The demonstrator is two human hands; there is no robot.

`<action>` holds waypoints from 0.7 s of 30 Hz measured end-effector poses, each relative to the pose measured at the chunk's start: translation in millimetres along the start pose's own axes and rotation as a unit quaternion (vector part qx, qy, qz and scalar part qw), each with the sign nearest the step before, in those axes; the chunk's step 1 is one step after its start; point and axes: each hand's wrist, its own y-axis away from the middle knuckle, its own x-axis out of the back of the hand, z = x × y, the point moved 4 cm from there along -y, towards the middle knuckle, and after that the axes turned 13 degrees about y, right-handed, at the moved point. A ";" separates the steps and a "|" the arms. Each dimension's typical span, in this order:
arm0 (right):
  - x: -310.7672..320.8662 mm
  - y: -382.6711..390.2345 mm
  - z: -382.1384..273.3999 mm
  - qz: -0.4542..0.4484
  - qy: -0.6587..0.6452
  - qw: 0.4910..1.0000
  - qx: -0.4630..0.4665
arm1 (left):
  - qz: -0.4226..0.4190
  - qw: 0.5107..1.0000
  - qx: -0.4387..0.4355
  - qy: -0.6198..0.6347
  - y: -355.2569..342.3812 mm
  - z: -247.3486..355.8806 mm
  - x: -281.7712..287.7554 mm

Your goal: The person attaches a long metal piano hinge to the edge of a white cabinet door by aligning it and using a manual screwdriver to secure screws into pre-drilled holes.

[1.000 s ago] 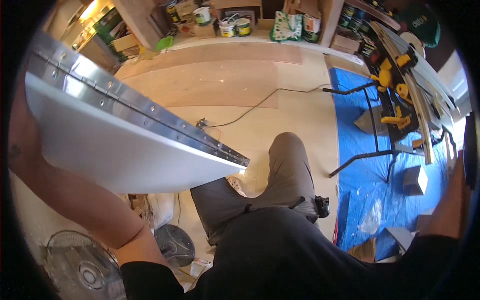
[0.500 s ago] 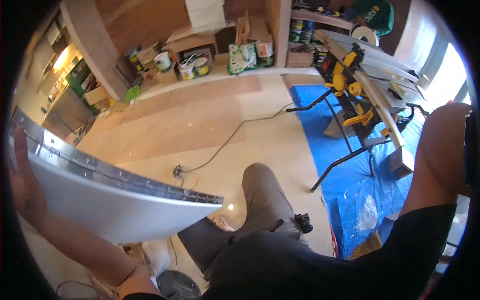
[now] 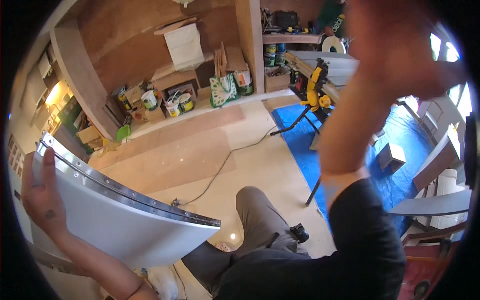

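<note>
My left hand (image 3: 44,197) grips a white curved panel (image 3: 125,227) at the lower left, thumb and fingers at its upper end. A long steel hinge (image 3: 115,189) with a row of holes runs along the panel’s top edge. The panel’s lower end lies by my left leg. My right hand (image 3: 392,57) is raised high at the upper right, smeared by motion, so its fingers cannot be made out. It is in front of a saw stand (image 3: 315,85) with yellow clamps and boards on it.
A blue sheet (image 3: 300,145) lies under the stand, with a box (image 3: 392,157) on it and curved pieces (image 3: 427,205) at the right. A cable (image 3: 225,162) crosses the floor. Paint buckets (image 3: 185,102), cardboard and a patterned bag (image 3: 222,92) line the wooden alcove at the back.
My right arm has risen from the right edge to high in the view. The scene has shifted down and left as the view tilted up; the panel in my left hand sits lower.
</note>
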 end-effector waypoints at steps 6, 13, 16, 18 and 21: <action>-82.9 332.2 225.4 0.433 0.093 0.740 -0.506 | 0.026 0.997 -0.074 0.016 1.9 9.5 16.0; -229.4 556.5 215.0 -0.441 0.288 0.387 -0.757 | 0.062 0.990 -0.118 0.051 -8.3 35.4 2.2; -248.2 520.5 213.3 -0.494 0.268 0.423 -0.710 | 0.064 0.989 -0.123 0.047 -10.0 27.2 3.2; -246.1 525.6 210.7 -0.487 0.291 0.412 -0.713 | 0.070 0.988 -0.124 0.058 -10.6 24.6 -3.5; -242.5 540.3 205.5 -0.448 0.335 0.418 -0.716 | 0.061 0.988 -0.126 0.071 -16.1 21.6 -18.4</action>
